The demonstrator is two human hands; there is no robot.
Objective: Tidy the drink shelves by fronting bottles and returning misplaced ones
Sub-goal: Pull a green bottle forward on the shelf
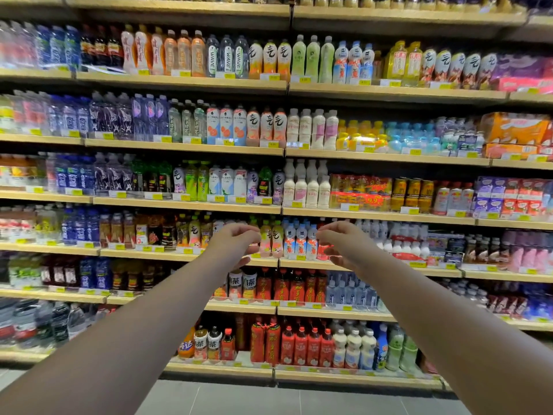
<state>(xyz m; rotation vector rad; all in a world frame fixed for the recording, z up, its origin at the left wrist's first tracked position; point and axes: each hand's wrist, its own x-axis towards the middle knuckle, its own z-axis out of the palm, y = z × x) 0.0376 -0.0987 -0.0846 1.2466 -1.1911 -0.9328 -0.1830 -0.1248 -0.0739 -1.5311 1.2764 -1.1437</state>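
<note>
Bottles (300,241) in rows on shelves (185,202)

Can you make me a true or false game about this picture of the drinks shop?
1. Both hands reach toward the same shelf. True: the left hand and the right hand are level with each other in front of one shelf.
2. The WAVE bottles stand on the bottom shelf. False: they stand high up, well above the hands.
3. The floor is grey. True.
4. The gold cans are left of the tall white bottles. False: they are to the right of them.
5. The tall white bottles stand one shelf above the hands. True.
</note>
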